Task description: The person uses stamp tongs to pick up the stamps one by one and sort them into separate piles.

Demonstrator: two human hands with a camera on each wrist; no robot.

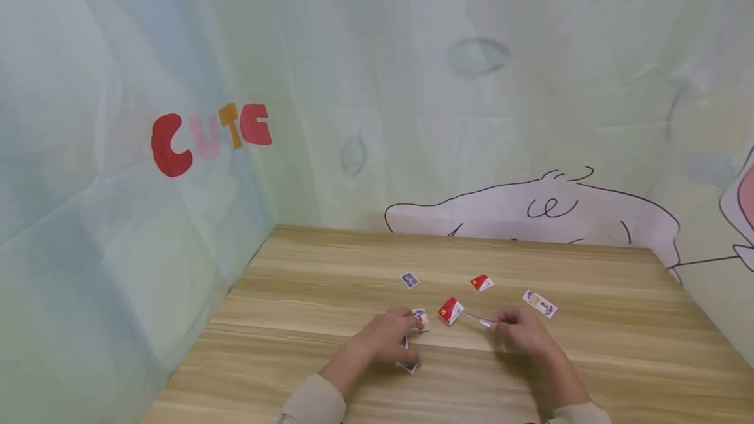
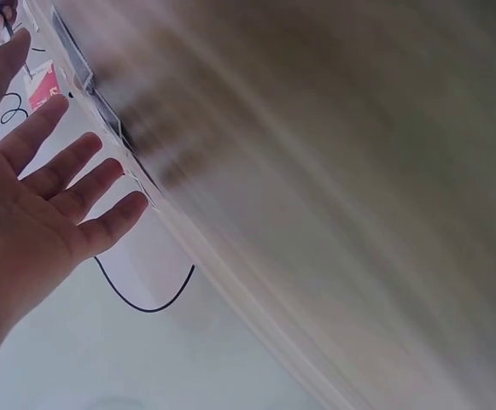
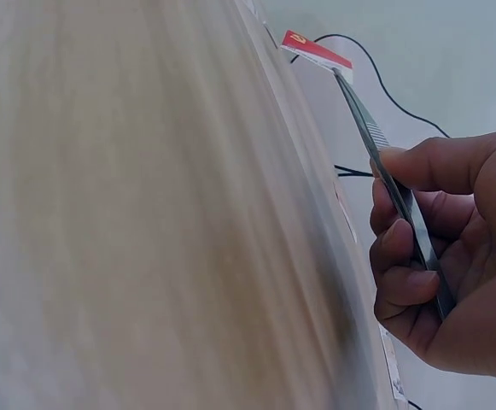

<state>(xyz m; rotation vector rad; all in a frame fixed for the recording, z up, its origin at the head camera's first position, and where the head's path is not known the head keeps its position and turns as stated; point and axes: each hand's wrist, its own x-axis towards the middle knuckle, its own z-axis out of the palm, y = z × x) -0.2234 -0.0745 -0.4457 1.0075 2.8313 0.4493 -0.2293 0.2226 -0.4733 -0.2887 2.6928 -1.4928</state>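
My right hand pinches metal tweezers between thumb and fingers. At the tweezers' tips is a small red-and-white stamp-like paper with a yellow emblem, which appears raised off the table in the right wrist view. My left hand is spread over the table to the left, fingers apart in the left wrist view. Partly under it lie a light printed paper and dark printed papers. Whether its fingertips touch them I cannot tell.
On the wood-grain table lie a small dark printed paper, another red-and-white paper farther back, and a long pale printed strip beyond my right hand. A printed cloth hangs behind and at the left.
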